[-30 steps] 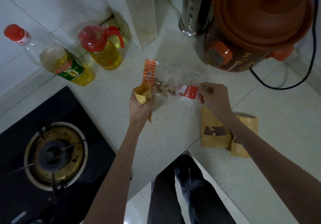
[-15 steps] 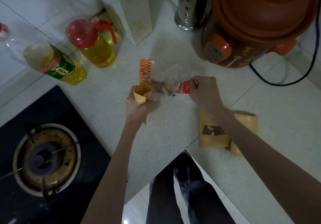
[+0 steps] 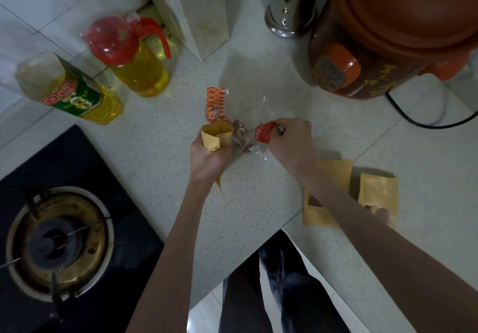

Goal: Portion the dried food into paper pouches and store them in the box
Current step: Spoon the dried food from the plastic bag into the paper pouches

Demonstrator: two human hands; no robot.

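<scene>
Tipping a clear snack bag [image 3: 245, 125], right hand [image 3: 289, 142] gripping it, toward the paper pouch [image 3: 216, 137] left hand [image 3: 207, 159] clutches at center frame; pieces could miss its narrow mouth.

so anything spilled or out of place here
Nothing spilled that I can see. The left hand holds an open paper pouch, the right hand grips the clear plastic bag, and two pouches lie flat.

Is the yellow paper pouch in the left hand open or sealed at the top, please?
Open: the yellow paper pouch shows a gaping mouth above the left hand, whose grip holds it upright.
</scene>
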